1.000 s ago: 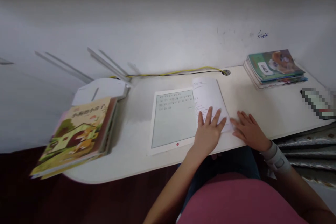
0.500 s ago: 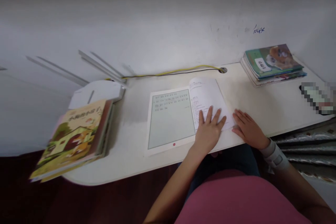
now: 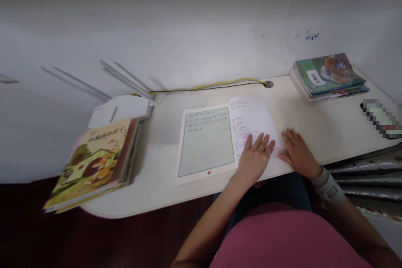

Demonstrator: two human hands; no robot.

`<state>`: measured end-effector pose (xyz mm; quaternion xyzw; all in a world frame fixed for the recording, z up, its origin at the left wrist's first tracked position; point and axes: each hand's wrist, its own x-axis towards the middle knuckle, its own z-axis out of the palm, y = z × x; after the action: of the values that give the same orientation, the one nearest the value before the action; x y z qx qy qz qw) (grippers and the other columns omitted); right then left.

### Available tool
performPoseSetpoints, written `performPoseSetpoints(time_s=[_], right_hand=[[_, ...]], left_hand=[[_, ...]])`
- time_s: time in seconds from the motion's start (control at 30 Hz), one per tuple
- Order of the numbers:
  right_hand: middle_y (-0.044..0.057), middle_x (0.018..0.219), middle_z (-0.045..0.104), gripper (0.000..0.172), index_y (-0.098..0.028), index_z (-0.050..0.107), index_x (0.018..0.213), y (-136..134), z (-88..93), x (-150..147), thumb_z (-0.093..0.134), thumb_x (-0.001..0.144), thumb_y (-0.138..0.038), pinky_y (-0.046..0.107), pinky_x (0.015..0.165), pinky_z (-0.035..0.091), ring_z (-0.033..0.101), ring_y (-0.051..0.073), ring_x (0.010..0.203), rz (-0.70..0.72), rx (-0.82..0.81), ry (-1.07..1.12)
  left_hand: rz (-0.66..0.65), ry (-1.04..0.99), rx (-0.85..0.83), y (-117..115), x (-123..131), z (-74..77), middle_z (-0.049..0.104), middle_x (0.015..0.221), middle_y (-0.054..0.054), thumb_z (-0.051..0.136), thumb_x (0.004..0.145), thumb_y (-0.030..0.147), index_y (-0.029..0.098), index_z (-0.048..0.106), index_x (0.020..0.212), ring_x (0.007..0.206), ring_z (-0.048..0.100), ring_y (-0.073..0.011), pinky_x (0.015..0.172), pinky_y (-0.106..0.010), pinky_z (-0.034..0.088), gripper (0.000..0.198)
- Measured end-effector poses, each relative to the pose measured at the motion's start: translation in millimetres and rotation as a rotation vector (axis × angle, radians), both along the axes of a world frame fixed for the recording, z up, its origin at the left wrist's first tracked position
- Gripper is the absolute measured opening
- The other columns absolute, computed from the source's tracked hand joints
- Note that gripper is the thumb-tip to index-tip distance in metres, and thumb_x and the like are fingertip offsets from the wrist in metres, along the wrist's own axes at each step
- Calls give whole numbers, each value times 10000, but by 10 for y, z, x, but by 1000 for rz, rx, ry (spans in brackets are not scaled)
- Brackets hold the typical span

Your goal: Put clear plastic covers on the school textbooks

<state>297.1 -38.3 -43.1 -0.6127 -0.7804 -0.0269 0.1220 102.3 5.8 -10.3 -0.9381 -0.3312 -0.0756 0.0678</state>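
Observation:
An open booklet (image 3: 207, 144) lies on the white desk (image 3: 153, 180), its left page pale green with a dark border and lines of print. Its right page is white and bulges slightly, with small print. My left hand (image 3: 255, 159) rests flat on the lower part of that page, fingers apart, holding nothing. Just beyond the page's right edge, my right hand (image 3: 300, 153) lies on the desk near the front edge, fingers extended, with a light band on the wrist.
Picture books (image 3: 94, 161) are stacked at the left, in front of a white rounded object (image 3: 121, 111). More books (image 3: 329, 75) lie at the back right, near a blurred-out phone-like item (image 3: 381, 119). A yellow cable (image 3: 216, 85) runs along the wall to a desk hole (image 3: 269, 84).
My left hand has slid slightly right and down on the page, its fingers closer together. The right page now bulges more. The whole view has shifted a little.

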Motion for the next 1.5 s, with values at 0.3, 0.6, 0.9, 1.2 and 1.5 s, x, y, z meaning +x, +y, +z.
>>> performPoseSetpoints(time_s=[0.3, 0.6, 0.9, 1.2, 1.5], right_hand=[[251, 1437, 357, 681, -46, 272, 1428, -2, -22, 34, 319, 925, -503, 522, 1059, 296, 255, 313, 1375, 36, -6, 20], [212, 1450, 359, 575, -107, 424, 1361, -19, 13, 36, 366, 925, -477, 503, 1051, 299, 275, 316, 1365, 52, -10, -41], [165, 1448, 384, 583, -100, 432, 1354, 64, 220, -309, 313, 938, -491, 498, 1079, 263, 323, 289, 1346, 200, 45, -44], [216, 1371, 468, 583, -74, 465, 1316, 224, 84, -476, 335, 933, -493, 519, 1054, 289, 433, 292, 1271, 216, 48, -40], [213, 1380, 459, 589, -78, 462, 1326, 179, 36, -512, 356, 925, -496, 514, 1057, 284, 401, 304, 1296, 167, 54, -55]], left_hand=[[-44, -6, -49, 27, 58, 31, 497, 1369, -116, 359, 940, 180, 177, 498, 1307, 1274, 455, -247, 1048, -500, 339, 392], [-156, -53, -151, 69, 25, 32, 353, 1462, -159, 361, 906, 533, 111, 348, 1400, 1393, 220, -290, 1106, -531, 212, 650], [699, -264, -164, 341, -1368, -120, 300, 1451, -284, 321, 911, 538, 50, 302, 1408, 1361, 258, -388, 1027, -580, 307, 696], [747, -644, -240, 229, -1771, -246, 409, 1413, -222, 353, 923, 453, 134, 255, 1435, 1288, 428, -303, 1007, -497, 398, 611], [741, -583, -259, 209, -1957, -317, 498, 1334, -237, 332, 931, 379, 89, 6, 1473, 1237, 491, -273, 986, -498, 392, 696]])
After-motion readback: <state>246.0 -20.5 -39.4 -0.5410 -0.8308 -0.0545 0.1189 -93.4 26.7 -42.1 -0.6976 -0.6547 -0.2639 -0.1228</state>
